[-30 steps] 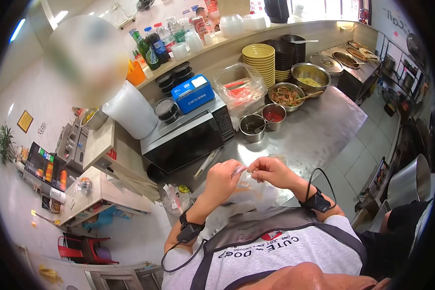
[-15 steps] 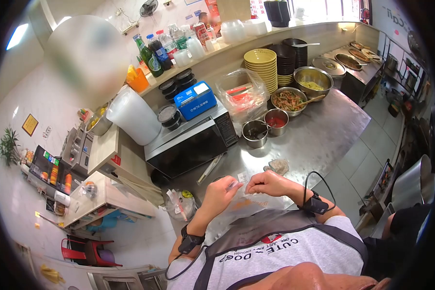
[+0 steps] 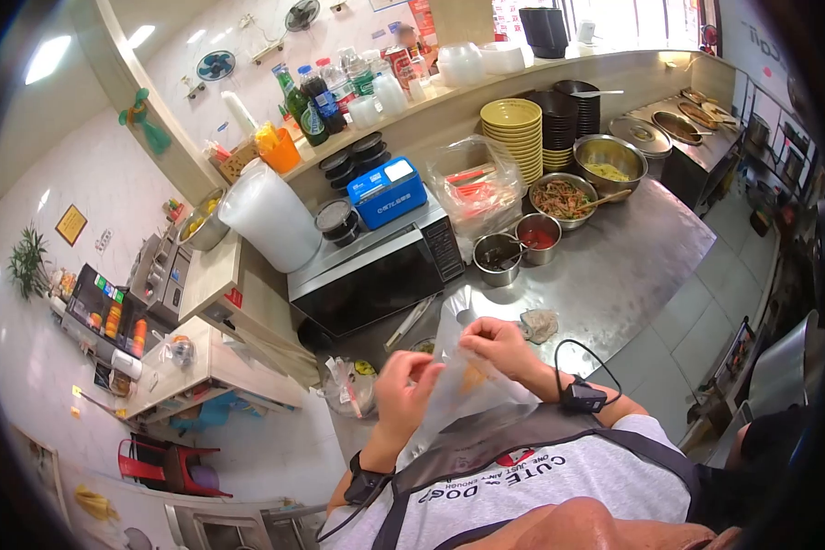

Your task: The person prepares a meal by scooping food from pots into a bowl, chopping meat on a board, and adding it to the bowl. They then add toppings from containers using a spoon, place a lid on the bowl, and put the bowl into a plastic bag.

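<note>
A thin translucent plastic bag (image 3: 472,399) with orange print hangs between my hands above the counter's near edge. My right hand (image 3: 504,348) is closed, its thumb and fingertips pinching the bag near its upper part. On the other side, my left hand (image 3: 401,390) has its fingers curled with the thumb against the bag's left edge. The bag's top stands up past my fingertips. A crumpled greyish cloth (image 3: 539,324) lies just beyond my right hand. Left of my left hand sits a clear bag with packets (image 3: 348,385).
A microwave (image 3: 376,284) with a blue box (image 3: 387,192) on top stands ahead. Pots of dark sauce (image 3: 498,261) and red sauce (image 3: 537,240) sit near a bowl of shredded food (image 3: 564,202). Stacked yellow bowls (image 3: 511,137) rise behind.
My hands have moved slightly apart, and the bag now stands taller and wider between them. The view has shifted a little, and the large blurred patch at upper left is gone.
</note>
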### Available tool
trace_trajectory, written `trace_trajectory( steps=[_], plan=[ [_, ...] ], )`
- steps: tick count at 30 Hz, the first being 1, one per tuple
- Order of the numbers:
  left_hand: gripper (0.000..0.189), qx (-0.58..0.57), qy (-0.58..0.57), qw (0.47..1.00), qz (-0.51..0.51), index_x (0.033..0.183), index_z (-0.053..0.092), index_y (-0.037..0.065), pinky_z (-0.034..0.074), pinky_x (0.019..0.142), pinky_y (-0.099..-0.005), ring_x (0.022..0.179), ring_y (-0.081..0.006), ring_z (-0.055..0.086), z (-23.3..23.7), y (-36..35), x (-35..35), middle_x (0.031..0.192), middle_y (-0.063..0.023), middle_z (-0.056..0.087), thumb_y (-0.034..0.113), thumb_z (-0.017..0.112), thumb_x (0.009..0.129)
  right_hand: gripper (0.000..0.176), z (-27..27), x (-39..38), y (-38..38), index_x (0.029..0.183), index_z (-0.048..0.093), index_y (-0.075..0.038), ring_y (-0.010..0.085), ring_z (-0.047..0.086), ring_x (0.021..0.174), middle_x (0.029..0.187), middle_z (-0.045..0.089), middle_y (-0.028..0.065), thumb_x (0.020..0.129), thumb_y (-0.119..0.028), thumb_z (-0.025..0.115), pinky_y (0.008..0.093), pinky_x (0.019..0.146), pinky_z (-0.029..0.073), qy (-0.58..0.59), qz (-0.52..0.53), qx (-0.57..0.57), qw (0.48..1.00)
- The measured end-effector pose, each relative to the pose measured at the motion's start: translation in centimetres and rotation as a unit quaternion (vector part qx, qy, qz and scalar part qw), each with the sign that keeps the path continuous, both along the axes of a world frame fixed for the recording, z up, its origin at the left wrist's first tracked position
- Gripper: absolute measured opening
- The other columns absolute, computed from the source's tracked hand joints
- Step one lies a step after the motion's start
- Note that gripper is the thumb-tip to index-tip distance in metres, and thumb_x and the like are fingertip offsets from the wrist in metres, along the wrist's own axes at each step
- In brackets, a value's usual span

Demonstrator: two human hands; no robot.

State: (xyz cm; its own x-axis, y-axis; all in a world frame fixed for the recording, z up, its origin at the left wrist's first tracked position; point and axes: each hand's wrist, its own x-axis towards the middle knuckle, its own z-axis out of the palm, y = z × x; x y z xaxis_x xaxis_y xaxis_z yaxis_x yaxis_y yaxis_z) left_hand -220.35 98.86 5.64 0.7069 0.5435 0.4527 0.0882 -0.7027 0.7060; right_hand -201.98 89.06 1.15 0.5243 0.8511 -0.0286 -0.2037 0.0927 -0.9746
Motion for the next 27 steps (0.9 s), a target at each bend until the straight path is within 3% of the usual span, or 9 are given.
trace_trajectory(
  steps=[1,4,6,11,15,17,21,25,27],
  plan=[
    [0.030,-0.218,-0.027,0.974,-0.049,0.106,0.058,-0.001,0.052,0.074,-0.0257,0.082,-0.0134,0.064,-1.6,-0.2,1.0,0.095,-0.0092,0.065,0.018,0.072,0.088,0.016,-0.6,-0.6,0.4,0.089,0.068,-0.001,0.0050,0.053,0.066,0.076,0.064,-0.0014,0.086,-0.016,0.072,0.0234,0.059,0.045,-0.052,0.013,0.026,0.998],
    [0.017,-0.471,-0.109,0.873,-0.057,0.097,0.059,0.000,0.053,0.075,-0.0253,0.082,-0.0111,0.064,-2.8,-0.8,2.7,0.094,-0.0078,0.066,0.015,0.066,0.092,0.015,0.0,-2.5,0.5,0.083,0.064,-0.002,0.0081,0.056,0.066,0.073,0.063,0.0016,0.082,-0.013,0.074,0.0258,0.057,0.045,-0.171,0.031,0.018,0.985],
    [0.012,-0.463,-0.118,0.877,-0.052,0.092,0.057,0.002,0.053,0.073,-0.0250,0.080,-0.0110,0.065,-4.8,0.2,2.7,0.090,-0.0075,0.067,0.011,0.064,0.094,0.016,0.3,-2.9,0.7,0.085,0.060,-0.001,0.0090,0.055,0.066,0.077,0.062,0.0037,0.082,-0.008,0.074,0.0264,0.057,0.046,-0.342,0.000,0.033,0.939],
    [0.012,-0.362,-0.116,0.924,0.044,0.088,0.057,0.002,0.051,0.065,-0.0249,0.072,-0.0102,0.063,-5.6,0.0,1.6,0.081,-0.0053,0.066,0.010,0.065,0.092,0.019,-0.9,-2.1,0.9,0.082,0.057,-0.002,0.0096,0.054,0.063,0.073,0.061,0.0048,0.083,-0.009,0.074,0.0279,0.055,0.045,-0.280,0.077,0.032,0.956],
    [0.014,-0.113,-0.051,0.982,0.144,0.086,0.055,0.003,0.049,0.060,-0.0267,0.066,-0.0121,0.062,-6.7,-0.4,-0.8,0.074,-0.0066,0.064,0.009,0.067,0.088,0.012,-3.9,0.4,2.1,0.083,0.053,-0.001,0.0085,0.057,0.060,0.072,0.061,0.0047,0.090,-0.006,0.062,0.0255,0.051,0.045,-0.259,-0.139,-0.024,0.955],
    [0.014,0.084,0.025,0.977,0.196,0.083,0.052,0.004,0.047,0.056,-0.0353,0.061,-0.0245,0.062,-8.0,-0.1,-2.6,0.069,-0.0120,0.060,0.007,0.066,0.084,0.012,-4.7,2.7,3.0,0.093,0.043,-0.004,0.0136,0.057,0.059,0.073,0.058,0.0069,0.095,-0.011,0.053,0.0283,0.051,0.046,-0.054,-0.209,0.077,0.973],
    [0.014,0.144,0.159,0.937,0.275,0.083,0.046,0.005,0.044,0.058,-0.0503,0.066,-0.0391,0.059,-10.5,0.6,-5.6,0.070,-0.0166,0.057,0.006,0.060,0.082,0.014,-8.4,5.3,3.1,0.093,0.042,-0.006,0.0117,0.051,0.057,0.073,0.054,0.0049,0.097,-0.014,0.052,0.0262,0.049,0.043,0.241,-0.219,-0.011,0.946],
    [0.032,-0.027,0.134,0.962,0.236,0.104,0.051,0.002,0.046,0.079,-0.0459,0.093,-0.0354,0.058,-12.5,1.7,-6.8,0.096,-0.0179,0.058,0.012,0.068,0.080,0.018,-8.6,1.0,2.8,0.088,0.046,-0.006,0.0095,0.046,0.058,0.070,0.051,0.0008,0.099,-0.018,0.052,0.0248,0.050,0.038,-0.018,-0.165,-0.028,0.986],
    [0.051,0.103,0.040,0.974,0.197,0.122,0.047,0.000,0.043,0.092,-0.0425,0.109,-0.0346,0.053,-8.5,0.3,-4.2,0.114,-0.0192,0.055,0.011,0.069,0.077,0.019,-7.0,-0.7,2.6,0.087,0.047,-0.006,0.0094,0.047,0.059,0.070,0.053,0.0009,0.099,-0.019,0.052,0.0254,0.052,0.039,-0.109,-0.139,-0.034,0.984]
  ],
)
